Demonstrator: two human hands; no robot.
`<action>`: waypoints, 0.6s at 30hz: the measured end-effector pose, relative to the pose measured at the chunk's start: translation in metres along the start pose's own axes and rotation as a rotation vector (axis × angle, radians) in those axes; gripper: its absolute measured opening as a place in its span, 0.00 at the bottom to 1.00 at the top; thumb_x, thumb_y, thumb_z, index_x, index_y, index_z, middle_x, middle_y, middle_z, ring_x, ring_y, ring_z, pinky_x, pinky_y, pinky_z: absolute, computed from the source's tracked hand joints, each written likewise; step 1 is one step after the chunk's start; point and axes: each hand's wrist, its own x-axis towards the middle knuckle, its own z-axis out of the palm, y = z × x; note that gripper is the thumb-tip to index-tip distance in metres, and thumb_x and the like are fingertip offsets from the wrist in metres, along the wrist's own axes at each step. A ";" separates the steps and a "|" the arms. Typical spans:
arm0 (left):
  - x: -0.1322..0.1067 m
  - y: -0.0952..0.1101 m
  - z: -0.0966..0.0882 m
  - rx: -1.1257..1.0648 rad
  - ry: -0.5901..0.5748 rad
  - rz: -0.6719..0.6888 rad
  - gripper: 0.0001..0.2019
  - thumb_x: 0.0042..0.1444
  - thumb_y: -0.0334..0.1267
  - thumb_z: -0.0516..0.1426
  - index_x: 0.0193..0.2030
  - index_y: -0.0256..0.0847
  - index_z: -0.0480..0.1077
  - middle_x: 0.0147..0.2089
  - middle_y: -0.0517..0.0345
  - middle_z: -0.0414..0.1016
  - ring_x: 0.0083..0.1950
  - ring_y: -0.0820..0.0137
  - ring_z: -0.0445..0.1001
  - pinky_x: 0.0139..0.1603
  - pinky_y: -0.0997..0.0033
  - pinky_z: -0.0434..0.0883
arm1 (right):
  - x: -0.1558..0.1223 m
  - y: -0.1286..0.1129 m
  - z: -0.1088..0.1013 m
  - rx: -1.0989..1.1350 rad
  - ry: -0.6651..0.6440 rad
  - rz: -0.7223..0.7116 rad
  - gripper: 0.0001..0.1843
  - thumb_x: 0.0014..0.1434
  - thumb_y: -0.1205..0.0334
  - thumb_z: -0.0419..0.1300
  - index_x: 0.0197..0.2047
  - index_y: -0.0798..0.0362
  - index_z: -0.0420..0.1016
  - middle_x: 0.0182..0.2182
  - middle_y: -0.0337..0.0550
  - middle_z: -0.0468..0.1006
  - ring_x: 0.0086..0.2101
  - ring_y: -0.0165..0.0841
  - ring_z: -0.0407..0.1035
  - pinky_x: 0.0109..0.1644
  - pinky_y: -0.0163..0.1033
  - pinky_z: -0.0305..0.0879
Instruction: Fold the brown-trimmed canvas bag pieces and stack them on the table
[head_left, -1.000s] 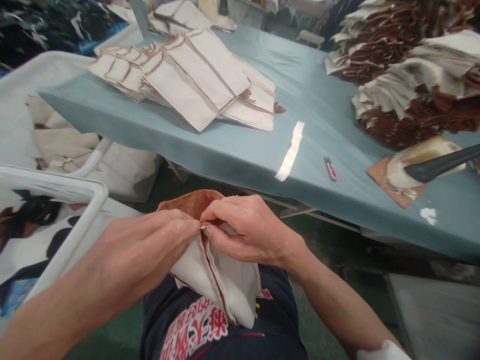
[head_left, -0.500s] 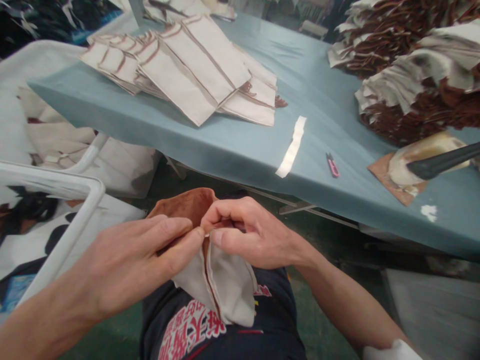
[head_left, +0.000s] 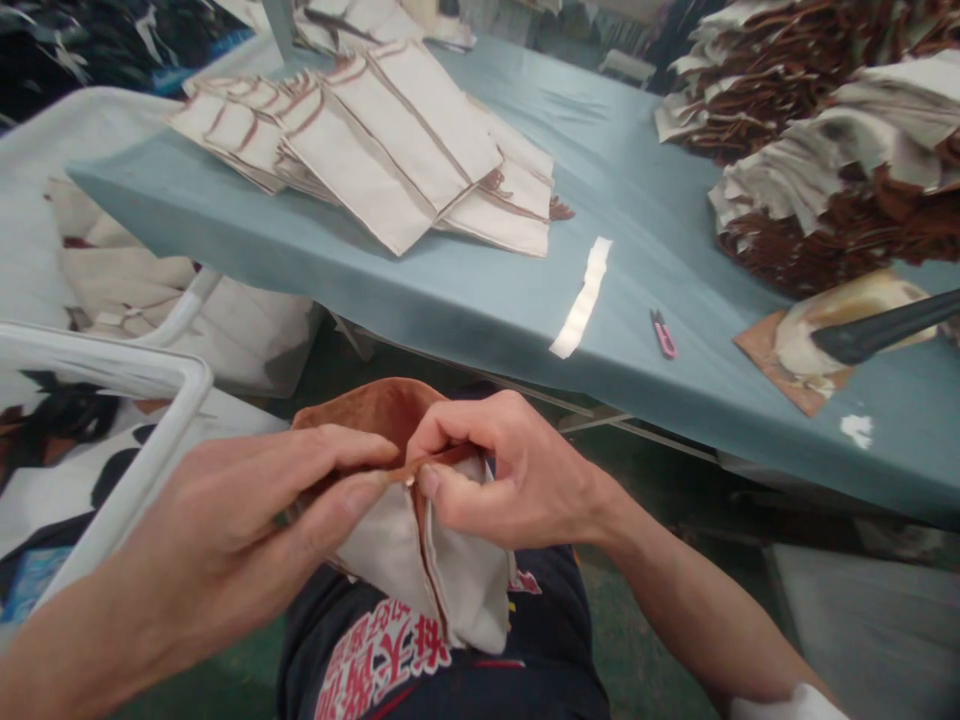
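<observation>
A cream fabric piece with a brown suede side (head_left: 457, 570) hangs over my lap, a seam running down its middle. My left hand (head_left: 277, 510) pinches its upper edge between thumb and fingers. Close beside it, my right hand (head_left: 495, 470) grips the same edge at the top of the seam, thumb in front and bent forefinger behind. A narrow brown fold shows along the edge between the two hands. Behind them the brown suede side rises in a curve. My other fingers are partly hidden by the fabric.
The blue-covered table (head_left: 480, 300) carries flat cream pieces (head_left: 397, 150), brown-and-cream stacks (head_left: 810, 220), a white strip (head_left: 583, 298), pink thread snips (head_left: 663, 334) and a glue-smeared container with a dark handle (head_left: 810, 340). White bins (head_left: 202, 380) stand at the left.
My left hand has drawn back slightly to the left, opening a small gap between my hands. More of the brown folded edge now shows there.
</observation>
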 end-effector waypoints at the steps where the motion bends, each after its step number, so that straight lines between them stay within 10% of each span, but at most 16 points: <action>1: 0.002 0.000 -0.002 -0.018 -0.016 0.041 0.10 0.78 0.40 0.55 0.50 0.50 0.79 0.37 0.66 0.86 0.32 0.74 0.82 0.33 0.77 0.71 | -0.002 -0.001 0.001 -0.043 0.020 -0.028 0.06 0.55 0.67 0.57 0.30 0.53 0.76 0.24 0.34 0.76 0.24 0.26 0.65 0.27 0.31 0.60; 8: 0.014 -0.014 0.014 0.175 0.096 0.291 0.15 0.80 0.33 0.54 0.37 0.46 0.70 0.28 0.65 0.75 0.27 0.71 0.72 0.31 0.68 0.65 | -0.006 0.013 0.008 -0.132 0.183 -0.223 0.06 0.54 0.68 0.57 0.30 0.52 0.76 0.25 0.35 0.79 0.23 0.26 0.67 0.30 0.33 0.65; 18: 0.012 -0.040 0.039 0.012 0.096 0.268 0.14 0.82 0.42 0.48 0.44 0.46 0.70 0.33 0.60 0.79 0.30 0.68 0.78 0.33 0.68 0.72 | -0.006 0.022 0.009 -0.186 0.224 -0.327 0.07 0.56 0.69 0.57 0.31 0.52 0.77 0.26 0.36 0.81 0.25 0.27 0.69 0.31 0.34 0.66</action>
